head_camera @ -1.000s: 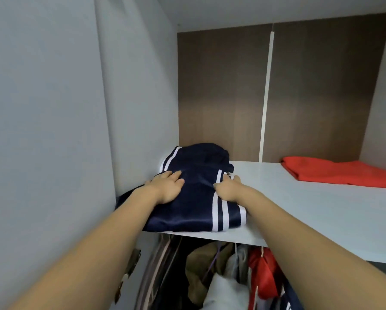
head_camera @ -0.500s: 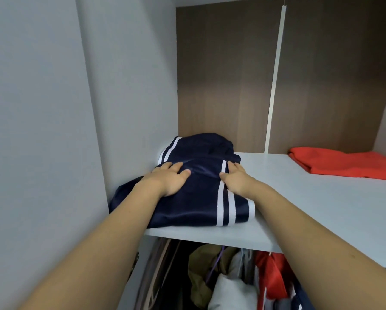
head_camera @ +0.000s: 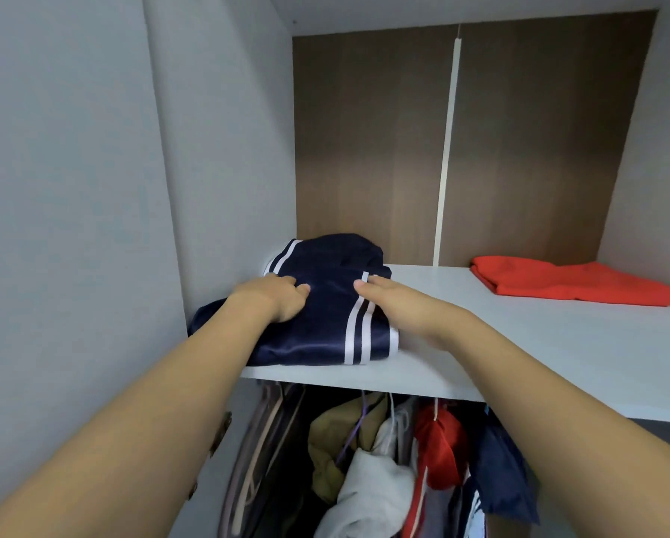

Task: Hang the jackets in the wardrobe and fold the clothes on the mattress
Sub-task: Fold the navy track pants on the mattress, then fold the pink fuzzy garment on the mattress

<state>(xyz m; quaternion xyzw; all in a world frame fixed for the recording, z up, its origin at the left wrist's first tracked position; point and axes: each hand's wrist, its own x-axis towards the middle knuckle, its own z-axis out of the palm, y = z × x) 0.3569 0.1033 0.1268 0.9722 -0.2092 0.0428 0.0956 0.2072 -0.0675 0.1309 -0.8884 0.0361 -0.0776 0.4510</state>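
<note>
Garment: a folded navy garment (head_camera: pixel 325 316), smooth and slightly shiny, with paired white stripes along its edges; it lies in a rough rectangle at the left end of the shelf (head_camera: pixel 519 343), its left corner spilling against the side wall (head_camera: pixel 216 149)
Left hand: the left hand (head_camera: pixel 275 300) lies palm-down on the garment's left part; fingers bent a little, pressing the cloth, not gripping it
Right hand: the right hand (head_camera: pixel 391 300) rests on the garment's right side, by the stripes; fingers nearly straight, holding nothing
Red cloth: a folded red cloth (head_camera: pixel 570 285), matte and soft, flat at the right of the shelf, well apart from the garment
Shelf: white, smooth, flat board with a straight front edge
Back: brown wood-grain panels (head_camera: pixel 364 149) split by a pale vertical strip (head_camera: pixel 447 149)
Walls: plain grey, matte
Below: hung clothes (head_camera: pixel 383 460) crowd under the shelf; tan, white, red, navy; pale hangers (head_camera: pixel 263 432) at left
</note>
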